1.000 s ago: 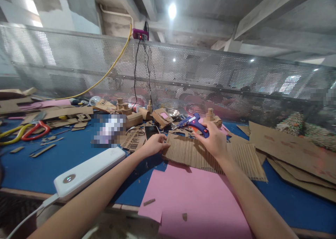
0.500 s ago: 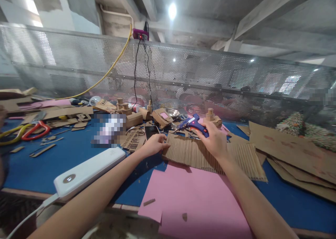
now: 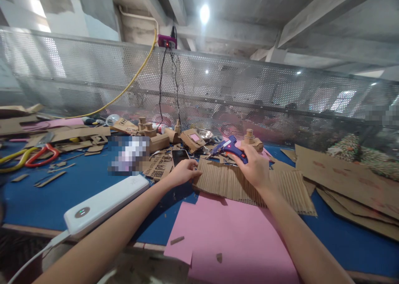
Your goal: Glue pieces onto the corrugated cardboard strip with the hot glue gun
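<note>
A blue hot glue gun [image 3: 232, 147] is gripped in my right hand [image 3: 256, 167], its nozzle pointing left. Below it lies a strip of corrugated cardboard [image 3: 222, 180] with its ridges exposed, partly covered by my right hand and forearm. My left hand [image 3: 184, 171] pinches the strip's left end between thumb and fingers. Under the strip's near edge a pink sheet [image 3: 240, 230] spreads to the table's front, with two small cardboard scraps on it. A phone [image 3: 180, 156] lies just behind my left hand.
A white power bank [image 3: 106, 203] with a cable lies front left. Red- and yellow-handled scissors [image 3: 42, 155] sit among scraps at left. Small cardboard models [image 3: 149, 130] line the back, before a perforated metal screen [image 3: 199, 80]. Flat cardboard sheets [image 3: 346, 180] are stacked at right.
</note>
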A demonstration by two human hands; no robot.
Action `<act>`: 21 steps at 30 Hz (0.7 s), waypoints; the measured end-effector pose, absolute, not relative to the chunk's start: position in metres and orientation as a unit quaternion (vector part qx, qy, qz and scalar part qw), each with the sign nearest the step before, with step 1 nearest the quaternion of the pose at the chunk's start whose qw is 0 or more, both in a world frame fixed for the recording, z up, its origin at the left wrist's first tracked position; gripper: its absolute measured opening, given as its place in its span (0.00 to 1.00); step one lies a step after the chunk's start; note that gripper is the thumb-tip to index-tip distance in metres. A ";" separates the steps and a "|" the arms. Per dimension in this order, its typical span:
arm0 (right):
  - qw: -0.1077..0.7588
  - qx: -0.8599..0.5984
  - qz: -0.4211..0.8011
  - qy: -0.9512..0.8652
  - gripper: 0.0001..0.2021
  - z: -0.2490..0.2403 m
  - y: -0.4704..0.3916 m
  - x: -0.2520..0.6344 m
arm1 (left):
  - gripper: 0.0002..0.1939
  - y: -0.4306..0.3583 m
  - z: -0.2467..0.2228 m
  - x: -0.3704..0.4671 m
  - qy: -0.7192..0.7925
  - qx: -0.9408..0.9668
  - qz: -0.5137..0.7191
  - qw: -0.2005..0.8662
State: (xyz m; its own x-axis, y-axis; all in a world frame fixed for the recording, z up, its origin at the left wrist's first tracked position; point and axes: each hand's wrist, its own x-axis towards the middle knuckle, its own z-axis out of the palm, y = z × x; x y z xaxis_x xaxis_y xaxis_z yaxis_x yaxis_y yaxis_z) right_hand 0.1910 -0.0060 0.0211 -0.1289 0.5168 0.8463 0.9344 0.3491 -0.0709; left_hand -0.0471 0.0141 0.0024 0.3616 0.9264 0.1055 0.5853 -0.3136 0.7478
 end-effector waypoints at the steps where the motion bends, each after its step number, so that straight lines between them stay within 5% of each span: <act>1: 0.416 -0.511 -0.254 -0.708 0.11 0.021 -0.006 0.191 | 0.14 0.014 0.002 -0.047 0.495 0.764 0.272 0.312; 21: 0.415 -0.507 -0.252 -0.712 0.13 0.021 -0.006 0.192 | 0.13 0.014 0.002 -0.048 0.487 0.766 0.277 0.317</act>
